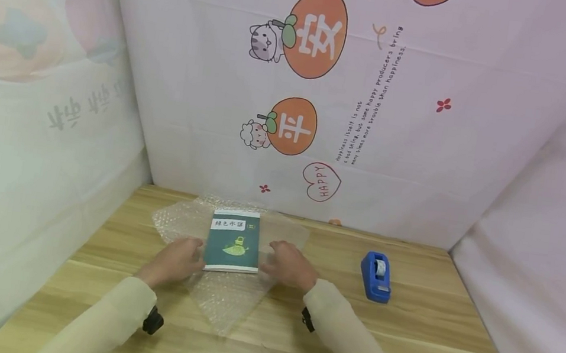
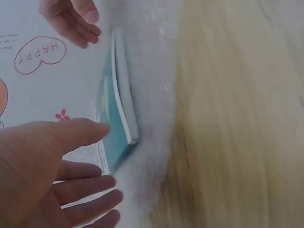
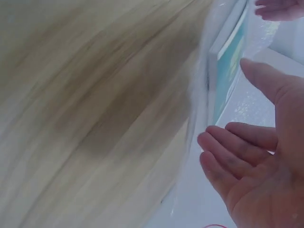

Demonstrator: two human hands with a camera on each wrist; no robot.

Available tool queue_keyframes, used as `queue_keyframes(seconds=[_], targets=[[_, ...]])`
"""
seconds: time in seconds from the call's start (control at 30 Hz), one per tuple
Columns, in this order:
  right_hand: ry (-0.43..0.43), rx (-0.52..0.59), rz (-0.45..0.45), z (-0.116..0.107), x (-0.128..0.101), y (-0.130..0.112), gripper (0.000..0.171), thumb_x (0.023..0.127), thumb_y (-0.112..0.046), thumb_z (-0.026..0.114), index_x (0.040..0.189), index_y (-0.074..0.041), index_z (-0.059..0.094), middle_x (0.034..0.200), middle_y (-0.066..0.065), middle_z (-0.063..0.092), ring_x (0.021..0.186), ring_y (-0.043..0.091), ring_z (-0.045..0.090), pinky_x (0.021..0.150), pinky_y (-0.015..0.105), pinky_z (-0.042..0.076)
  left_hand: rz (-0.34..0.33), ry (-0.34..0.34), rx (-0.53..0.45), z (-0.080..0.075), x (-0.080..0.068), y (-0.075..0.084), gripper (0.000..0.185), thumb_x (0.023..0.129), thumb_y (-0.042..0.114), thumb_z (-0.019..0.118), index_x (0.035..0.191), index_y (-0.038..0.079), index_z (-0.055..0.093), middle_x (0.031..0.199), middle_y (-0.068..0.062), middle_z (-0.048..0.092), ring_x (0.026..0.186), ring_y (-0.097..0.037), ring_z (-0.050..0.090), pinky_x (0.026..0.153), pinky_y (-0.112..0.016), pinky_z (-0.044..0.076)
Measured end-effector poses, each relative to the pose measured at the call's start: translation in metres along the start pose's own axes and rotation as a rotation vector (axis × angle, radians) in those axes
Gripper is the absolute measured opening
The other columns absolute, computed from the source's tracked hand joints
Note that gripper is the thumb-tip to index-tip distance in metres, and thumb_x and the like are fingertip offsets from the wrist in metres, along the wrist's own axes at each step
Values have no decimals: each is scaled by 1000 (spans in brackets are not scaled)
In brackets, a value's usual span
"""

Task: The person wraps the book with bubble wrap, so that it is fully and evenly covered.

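Observation:
A dark green book [image 1: 234, 241] with a white title band lies flat on a sheet of clear bubble wrap [image 1: 224, 297] spread on the wooden table [image 1: 427, 344]. My left hand [image 1: 176, 259] rests open at the book's left edge, fingers straight; in the left wrist view its thumb [image 2: 78, 133] lies by the book [image 2: 116, 123]. At the book's right edge my right hand [image 1: 289, 264] rests open on the wrap. The right wrist view has its fingers [image 3: 237, 156] relaxed beside the book [image 3: 230, 59]. Neither hand grips anything.
A blue tape dispenser [image 1: 376, 277] stands on the table to the right of my right hand. Printed cloth walls [image 1: 376, 123] close in the table at the back and on both sides.

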State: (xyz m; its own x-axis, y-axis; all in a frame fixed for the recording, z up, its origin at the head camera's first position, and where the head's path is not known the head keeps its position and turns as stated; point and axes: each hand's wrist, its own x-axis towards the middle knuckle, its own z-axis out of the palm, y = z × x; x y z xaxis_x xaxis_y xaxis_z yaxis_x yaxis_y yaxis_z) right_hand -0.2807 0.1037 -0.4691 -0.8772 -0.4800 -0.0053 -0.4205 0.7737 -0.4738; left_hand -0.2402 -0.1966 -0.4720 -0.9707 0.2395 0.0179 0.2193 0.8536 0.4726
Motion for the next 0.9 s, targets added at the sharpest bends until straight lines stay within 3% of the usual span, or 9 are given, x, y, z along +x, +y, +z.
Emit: queue_keyframes(seconds=[0.17, 0.33, 0.53, 0.9], targets=[[-71, -191, -46, -5, -9, 7, 78, 102, -43, 69, 156, 7, 43, 159, 27, 49, 150, 41, 47, 127, 50, 40, 77, -48, 91, 0, -10, -8, 81, 98, 29, 73, 153, -18, 37, 160, -39, 39, 150, -55, 39, 126, -64, 33], [-112, -321, -86, -6, -16, 15, 92, 102, -57, 62, 163, 5, 31, 170, 25, 33, 160, 39, 32, 133, 49, 29, 119, -93, 110, 1, -17, -15, 102, 98, 47, 72, 159, -19, 22, 169, -39, 18, 157, -56, 23, 130, -65, 23], [-120, -320, -97, 2, -20, 26, 103, 100, -67, 58, 165, 5, 24, 174, 24, 23, 164, 40, 23, 134, 50, 25, 128, -130, 112, 10, -18, -21, 113, 95, 60, 69, 159, -18, 20, 169, -39, 14, 159, -56, 18, 131, -66, 20], [-154, -384, -69, 11, -24, 30, 109, 98, -76, 50, 166, 3, 22, 175, 22, 22, 164, 37, 22, 135, 47, 25, 102, -168, 119, 15, -17, -22, 114, 95, 63, 67, 159, -19, 22, 169, -39, 17, 159, -55, 18, 131, -64, 22]])
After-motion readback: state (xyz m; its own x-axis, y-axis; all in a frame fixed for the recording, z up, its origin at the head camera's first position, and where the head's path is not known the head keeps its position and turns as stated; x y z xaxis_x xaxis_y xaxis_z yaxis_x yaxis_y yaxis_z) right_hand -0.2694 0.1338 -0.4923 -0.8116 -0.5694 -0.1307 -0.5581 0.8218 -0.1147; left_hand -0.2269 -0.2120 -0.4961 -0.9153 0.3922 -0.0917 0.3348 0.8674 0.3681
